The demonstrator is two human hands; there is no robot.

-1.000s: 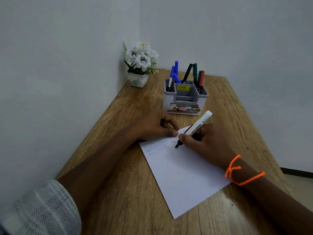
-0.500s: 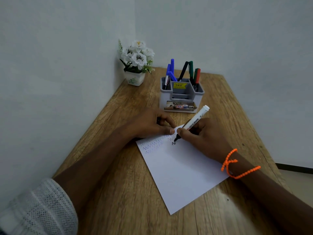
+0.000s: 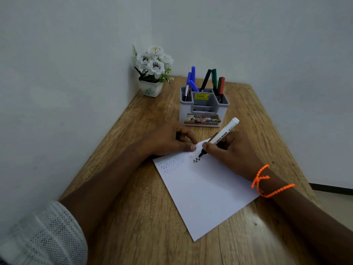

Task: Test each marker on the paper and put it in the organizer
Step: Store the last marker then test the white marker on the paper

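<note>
A white sheet of paper lies on the wooden table, with faint blue zigzags near its top and a fresh black zigzag. My right hand grips a white whiteboard marker, black tip touching the paper beside that zigzag. My left hand presses the paper's top edge with curled fingers and pinches a small dark cap. Behind my hands stands the grey organizer, holding blue markers on its left, dark green ones in the middle and a red one on its right.
A white pot of white flowers stands in the table's far left corner against the wall. Walls close off the left and back sides. The table's right edge drops to the floor. An orange bead bracelet circles my right wrist.
The marker tip came down onto the paper and drew a short black zigzag, moving slightly rightward. My left hand stayed on the paper's top edge.
</note>
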